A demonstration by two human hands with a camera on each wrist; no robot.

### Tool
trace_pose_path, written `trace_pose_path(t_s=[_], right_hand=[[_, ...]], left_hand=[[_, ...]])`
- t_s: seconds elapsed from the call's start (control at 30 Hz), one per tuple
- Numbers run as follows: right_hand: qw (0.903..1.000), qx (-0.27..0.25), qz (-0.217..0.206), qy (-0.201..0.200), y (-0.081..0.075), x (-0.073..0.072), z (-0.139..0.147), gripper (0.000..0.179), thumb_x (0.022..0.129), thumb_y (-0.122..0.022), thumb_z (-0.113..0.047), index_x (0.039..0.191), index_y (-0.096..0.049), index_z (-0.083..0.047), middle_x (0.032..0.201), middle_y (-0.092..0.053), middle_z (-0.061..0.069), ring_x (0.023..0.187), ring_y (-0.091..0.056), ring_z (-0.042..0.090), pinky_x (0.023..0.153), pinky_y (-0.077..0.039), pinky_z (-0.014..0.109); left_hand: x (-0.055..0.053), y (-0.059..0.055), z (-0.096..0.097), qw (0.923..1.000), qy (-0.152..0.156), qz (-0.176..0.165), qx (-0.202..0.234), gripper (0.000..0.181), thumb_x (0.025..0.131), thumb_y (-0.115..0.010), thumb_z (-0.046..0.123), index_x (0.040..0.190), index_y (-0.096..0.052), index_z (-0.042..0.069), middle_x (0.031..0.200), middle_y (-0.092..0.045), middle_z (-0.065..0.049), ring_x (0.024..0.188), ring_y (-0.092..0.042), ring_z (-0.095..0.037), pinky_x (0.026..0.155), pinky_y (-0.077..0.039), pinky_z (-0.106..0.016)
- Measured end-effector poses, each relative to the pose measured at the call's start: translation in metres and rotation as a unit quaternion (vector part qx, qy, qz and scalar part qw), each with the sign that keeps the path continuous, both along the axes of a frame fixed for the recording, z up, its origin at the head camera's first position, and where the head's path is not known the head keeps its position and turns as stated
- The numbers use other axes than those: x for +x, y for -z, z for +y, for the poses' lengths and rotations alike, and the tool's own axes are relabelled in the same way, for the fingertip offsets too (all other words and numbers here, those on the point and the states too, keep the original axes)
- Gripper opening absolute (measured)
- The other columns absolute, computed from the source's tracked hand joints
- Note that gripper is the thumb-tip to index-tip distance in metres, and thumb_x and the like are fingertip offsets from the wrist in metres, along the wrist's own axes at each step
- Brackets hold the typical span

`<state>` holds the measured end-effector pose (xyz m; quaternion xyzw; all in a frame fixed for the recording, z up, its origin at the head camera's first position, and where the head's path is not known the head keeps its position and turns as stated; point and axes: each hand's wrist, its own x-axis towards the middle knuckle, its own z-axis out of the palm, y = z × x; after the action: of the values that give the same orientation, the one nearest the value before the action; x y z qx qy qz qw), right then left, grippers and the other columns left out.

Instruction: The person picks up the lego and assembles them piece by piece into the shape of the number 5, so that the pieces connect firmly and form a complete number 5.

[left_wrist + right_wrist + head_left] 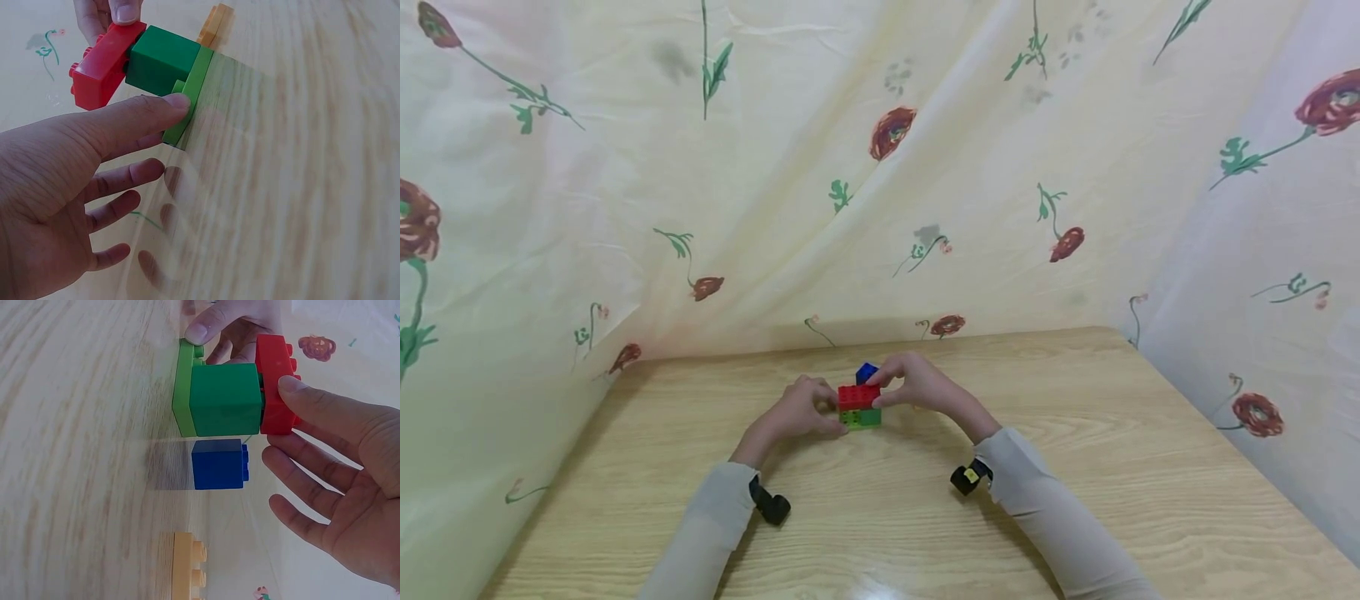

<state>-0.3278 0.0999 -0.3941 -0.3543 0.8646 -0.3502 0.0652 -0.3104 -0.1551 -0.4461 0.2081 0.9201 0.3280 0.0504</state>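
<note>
A flat light green building brick (185, 394) lies on the table with a dark green building brick (225, 399) on its right part. On top is a red building brick (858, 397), with a thin gap showing beneath it. My right hand (919, 385) pinches the red brick between thumb and fingers. At the stack's left side, my left hand (801, 408) holds the light green brick, its thumb on the edge in the left wrist view; the other fingertips are partly hidden. A blue building brick (217, 464) stands apart, just behind the stack.
A flat orange-yellow brick (182, 565) lies on the table beyond the blue one; the right hand hides it in the head view. The wooden table (865, 533) ends at a flowered cloth (820, 275) behind and at the sides.
</note>
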Motion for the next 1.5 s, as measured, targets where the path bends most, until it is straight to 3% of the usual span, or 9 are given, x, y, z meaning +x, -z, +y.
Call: trace_pose_path(t_s=[0.37,0.7,1.5], right_hand=[[1.0000,-0.004,0.002,-0.004,0.0001,0.0023,-0.0022,0.028,0.085,-0.083,-0.016,0.111,-0.079,-0.006,0.104,-0.075,0.007,0.103,-0.067,0.031,0.092,-0.053,0.054],[0.9999,0.005,0.015,0.001,0.0011,0.0008,-0.0005,0.028,0.085,-0.084,-0.017,0.111,-0.079,-0.007,0.102,-0.076,0.005,0.099,-0.068,0.030,0.082,-0.052,0.031],[0.9999,-0.009,0.002,0.004,0.0032,0.0015,0.0005,0.029,0.084,-0.085,-0.017,0.110,-0.079,-0.006,0.101,-0.077,0.006,0.098,-0.068,0.031,0.080,-0.051,0.030]], left_hand=[[0.0026,-0.0022,-0.0005,0.9999,-0.003,-0.006,0.011,0.027,0.076,-0.091,0.030,0.098,-0.082,0.019,0.103,-0.071,0.005,0.103,-0.047,-0.020,0.085,-0.035,-0.038],[0.0026,-0.0024,0.0000,0.9999,-0.006,-0.011,0.007,0.026,0.077,-0.091,0.031,0.098,-0.082,0.021,0.104,-0.070,0.006,0.104,-0.046,-0.019,0.086,-0.034,-0.038],[0.0040,-0.0005,-0.0013,0.9998,-0.006,-0.015,0.013,0.028,0.076,-0.091,0.031,0.100,-0.082,0.020,0.104,-0.071,0.005,0.103,-0.045,-0.020,0.083,-0.034,-0.037]])
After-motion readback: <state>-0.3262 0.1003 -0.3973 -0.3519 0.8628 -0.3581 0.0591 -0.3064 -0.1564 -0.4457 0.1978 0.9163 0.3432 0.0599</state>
